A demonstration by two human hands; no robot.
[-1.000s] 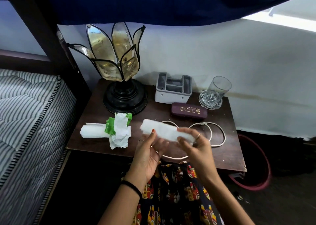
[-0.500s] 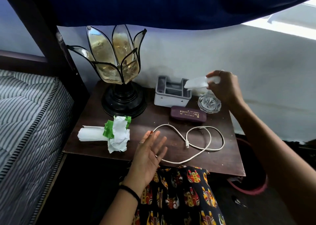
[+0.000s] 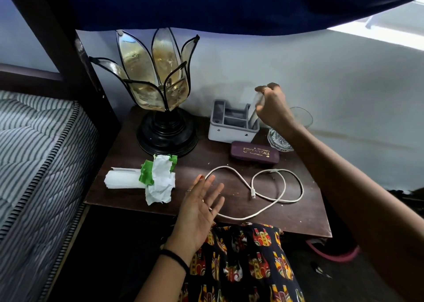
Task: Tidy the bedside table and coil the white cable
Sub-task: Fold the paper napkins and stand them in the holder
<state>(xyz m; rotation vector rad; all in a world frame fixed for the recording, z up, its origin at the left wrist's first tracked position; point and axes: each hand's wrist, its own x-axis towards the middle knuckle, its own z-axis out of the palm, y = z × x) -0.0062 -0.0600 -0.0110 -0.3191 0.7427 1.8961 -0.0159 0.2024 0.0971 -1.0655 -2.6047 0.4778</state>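
Room: dim bedside corner, white wall behind, dark blue cloth hanging across the top, striped mattress and dark bed post at left.
Surface: dark wood table, a few crumbs on it, front edge against the person's patterned lap.
On it: petal lamp rear left, grey organiser rear centre, glass rear right, purple case just in front of the organiser.
Cable: white, loose loops on the front right of the table, plug end free near the middle. Not coiled yet.
Paper: white roll plus crumpled white and green wad, front left, not yet cleared.
Right hand: fingers curled, pinching a white packet upright, lower end in the organiser's right slot.
Left hand: palm up, fingers spread and relaxed, holds nothing, over the table's front edge beside the cable.
Risk 1: right wrist sits just beside the glass; pulling back low could knock it over.
Risk 2: packet looks taller than the slot; let go early and it may tip out.
Risk 3: left hand near the cable; a snag could drag it off the edge.
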